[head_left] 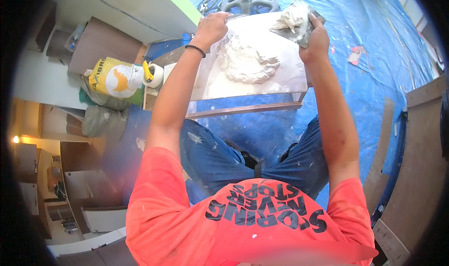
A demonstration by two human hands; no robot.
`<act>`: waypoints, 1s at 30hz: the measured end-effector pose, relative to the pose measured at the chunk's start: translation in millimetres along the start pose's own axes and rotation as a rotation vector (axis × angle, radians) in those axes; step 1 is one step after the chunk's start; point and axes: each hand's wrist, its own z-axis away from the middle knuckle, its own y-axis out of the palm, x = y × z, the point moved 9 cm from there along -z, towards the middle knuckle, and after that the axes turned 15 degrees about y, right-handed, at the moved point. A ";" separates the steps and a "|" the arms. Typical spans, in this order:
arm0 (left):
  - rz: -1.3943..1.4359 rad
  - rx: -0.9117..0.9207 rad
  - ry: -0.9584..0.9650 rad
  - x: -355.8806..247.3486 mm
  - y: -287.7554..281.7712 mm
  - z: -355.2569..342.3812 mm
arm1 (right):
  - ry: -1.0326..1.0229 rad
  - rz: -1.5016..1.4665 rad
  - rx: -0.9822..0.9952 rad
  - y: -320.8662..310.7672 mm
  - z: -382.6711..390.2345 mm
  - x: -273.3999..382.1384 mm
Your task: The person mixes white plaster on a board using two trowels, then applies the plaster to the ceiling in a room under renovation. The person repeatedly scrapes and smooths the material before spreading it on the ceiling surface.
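Observation:
My left hand [211, 31] is at the far left corner of a white board [290, 83], with fingers closed on a flat grey metal blade [237, 16]. My right hand [315, 43], at the board's far right, grips a grey metal plate [301, 39] that carries a lump of white paste [290, 18]. Between my hands, a larger spread mound of white paste [245, 62] lies on the board, which rests on a wooden frame [243, 108].
Blue sheeting [365, 41] covers the floor. To the left are a yellow sack [115, 77], a roll of tape [154, 78] and wooden boards [105, 36]. Behind the board stand a round metal base [250, 4] and cable. A wooden panel [414, 163] runs along the right.

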 end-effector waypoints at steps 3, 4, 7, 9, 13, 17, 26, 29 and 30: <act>-0.022 0.083 -0.024 -3.2 10.6 -11.3 | -0.040 0.035 -0.017 -1.3 0.9 6.0; -0.027 0.103 -0.042 -4.9 11.7 -13.5 | -0.051 0.041 -0.022 -0.8 2.8 7.6; -0.116 0.087 -0.050 2.4 22.1 -15.8 | -0.043 0.031 0.005 -3.1 -2.9 7.6; -0.120 0.050 -0.069 11.0 25.3 -13.8 | -0.028 0.026 0.046 -1.0 -7.4 6.4; -0.056 0.097 -0.097 9.8 31.5 -14.8 | -0.029 0.027 0.052 2.8 -1.0 7.0; -0.069 0.056 -0.020 11.4 37.8 -12.5 | -0.035 0.029 0.059 -1.7 -11.6 5.5; -0.039 0.069 0.039 -19.8 16.4 13.6 | -0.027 0.032 0.014 -1.4 -0.6 9.2; 0.003 -0.040 0.014 -15.6 -2.8 13.0 | -0.029 0.026 0.004 -6.7 -8.0 8.5; -0.019 -0.083 0.030 -14.4 -6.1 9.7 | -0.033 0.020 0.007 -5.8 -8.6 7.4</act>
